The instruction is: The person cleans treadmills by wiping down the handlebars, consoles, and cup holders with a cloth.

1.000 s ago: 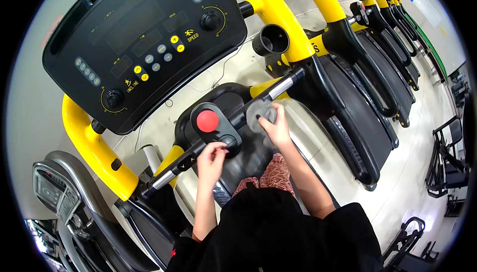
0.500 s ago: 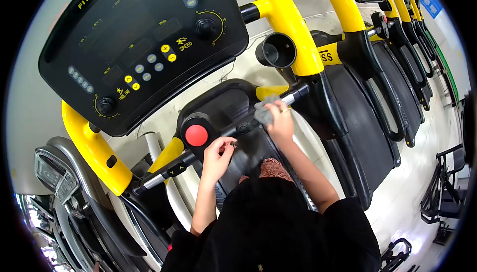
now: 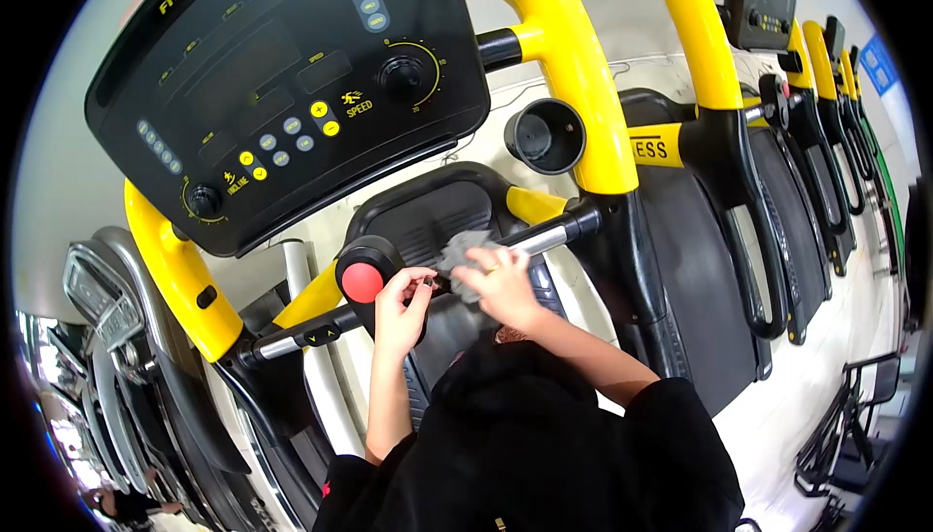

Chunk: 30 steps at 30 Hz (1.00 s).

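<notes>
My right hand [image 3: 501,287] is closed on a grey cloth [image 3: 465,258], which lies against the middle of the treadmill's black crossbar. Just left of the cloth, my left hand [image 3: 401,308] pinches a small dark thing at its fingertips, too small to make out. Beside that hand, the round red button [image 3: 362,282] sits on its black housing. A bare metal grip [image 3: 546,240] shows on the bar to the right of the cloth. Above and to the left stands the black console [image 3: 282,85] with its knobs and yellow buttons.
A black cup holder [image 3: 545,137] is fixed by the yellow frame [image 3: 583,56]. More treadmills [image 3: 680,270] stand in a row to the right. Grey exercise machines [image 3: 126,308] are at the left. A person [image 3: 131,506] is partly visible at the far lower left.
My right hand has moved the cloth left along the crossbar, from the right metal grip to the middle. My left hand has shifted slightly left, still pinched. The view has turned a little.
</notes>
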### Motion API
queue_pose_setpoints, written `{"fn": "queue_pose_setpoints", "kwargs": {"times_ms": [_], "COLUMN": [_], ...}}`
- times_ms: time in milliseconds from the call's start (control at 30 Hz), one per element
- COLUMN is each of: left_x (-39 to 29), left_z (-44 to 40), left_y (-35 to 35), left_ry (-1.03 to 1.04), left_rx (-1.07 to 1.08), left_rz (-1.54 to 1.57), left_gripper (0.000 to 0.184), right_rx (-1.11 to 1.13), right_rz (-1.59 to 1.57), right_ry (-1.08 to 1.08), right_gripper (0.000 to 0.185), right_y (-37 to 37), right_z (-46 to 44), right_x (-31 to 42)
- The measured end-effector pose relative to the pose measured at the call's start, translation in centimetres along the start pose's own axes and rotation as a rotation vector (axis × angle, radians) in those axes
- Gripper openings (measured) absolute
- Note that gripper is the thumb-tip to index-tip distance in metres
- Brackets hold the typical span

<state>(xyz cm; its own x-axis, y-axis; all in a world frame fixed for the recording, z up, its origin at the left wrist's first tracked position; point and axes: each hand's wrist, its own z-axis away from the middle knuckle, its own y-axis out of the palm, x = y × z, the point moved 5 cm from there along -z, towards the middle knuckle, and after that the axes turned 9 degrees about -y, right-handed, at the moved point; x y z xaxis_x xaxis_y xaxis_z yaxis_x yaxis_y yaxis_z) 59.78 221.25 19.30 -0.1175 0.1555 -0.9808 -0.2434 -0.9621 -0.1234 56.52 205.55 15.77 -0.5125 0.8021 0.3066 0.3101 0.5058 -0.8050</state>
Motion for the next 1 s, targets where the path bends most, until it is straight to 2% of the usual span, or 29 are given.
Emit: {"fn": "queue_pose_setpoints", "kwargs": {"times_ms": [100,167,233,300,367,467,500,567,633,700,767,800,833,867,1000], "left_x": [0.7,1.1,0.7,0.4,0.5,-0.2,-0.4,0.0,-0.1,-0.5,-1.1,-1.3,-1.5,-1.6,-1.7], "left_z": [0.6,1.3,1.9,2.6,3.2,4.2,4.4,4.3,3.8,3.1,2.4,2.2,2.0,2.1,2.6], "left_y": [-0.1,0.1,0.9,1.5,2.2,2.6,2.6,2.7,3.2,3.8,4.4,4.8,5.1,5.3,5.1], "left_ry": [-0.008,-0.02,-0.03,-0.036,-0.043,-0.046,-0.035,-0.048,-0.067,-0.014,-0.006,-0.002,0.012,0.023,0.056], "left_rx": [-0.077,-0.126,-0.152,-0.186,-0.169,-0.213,-0.21,-0.193,-0.175,-0.22,-0.233,-0.223,-0.205,-0.189,-0.167], "left_rz": [0.019,0.035,0.005,0.005,-0.052,-0.05,-0.055,-0.064,-0.078,-0.07,-0.097,-0.095,-0.098,-0.101,-0.171], "left_gripper": [0.014,0.015,0.015,0.016,0.015,0.016,0.017,0.018,0.018,0.022,0.023,0.023,0.024,0.024,0.026], "right_rx": [-0.065,-0.041,0.022,0.298,0.256,0.151,0.152,0.016,0.02,0.057,0.131,-0.034,0.104,0.136,0.083], "right_rz": [0.179,0.134,0.154,-0.178,-0.154,-0.208,-0.223,-0.253,-0.255,-0.267,-0.295,-0.204,-0.173,-0.174,-0.128], "right_ry": [0.134,0.279,0.217,0.196,0.034,-0.091,-0.093,-0.218,-0.212,-0.171,-0.162,-0.216,-0.115,-0.064,0.165], "right_gripper": [0.053,0.045,0.041,0.04,0.032,0.023,0.023,0.023,0.026,0.038,0.04,0.038,0.038,0.038,0.034], "right_y": [-2.5,-4.3,-3.3,0.4,1.6,2.0,2.1,0.9,0.1,-0.7,-0.8,-2.3,-2.9,-4.3,-6.4], "right_z": [0.0,-1.1,-2.6,-3.8,-5.1,-5.8,-5.4,-4.3,-3.2,-1.9,-0.4,-0.1,0.5,0.4,-0.1], "right_x": [-4.5,-7.0,-7.8,-6.5,-3.5,0.1,0.4,0.9,-0.3,-2.2,-5.2,-6.4,-8.3,-9.7,-10.9]}}
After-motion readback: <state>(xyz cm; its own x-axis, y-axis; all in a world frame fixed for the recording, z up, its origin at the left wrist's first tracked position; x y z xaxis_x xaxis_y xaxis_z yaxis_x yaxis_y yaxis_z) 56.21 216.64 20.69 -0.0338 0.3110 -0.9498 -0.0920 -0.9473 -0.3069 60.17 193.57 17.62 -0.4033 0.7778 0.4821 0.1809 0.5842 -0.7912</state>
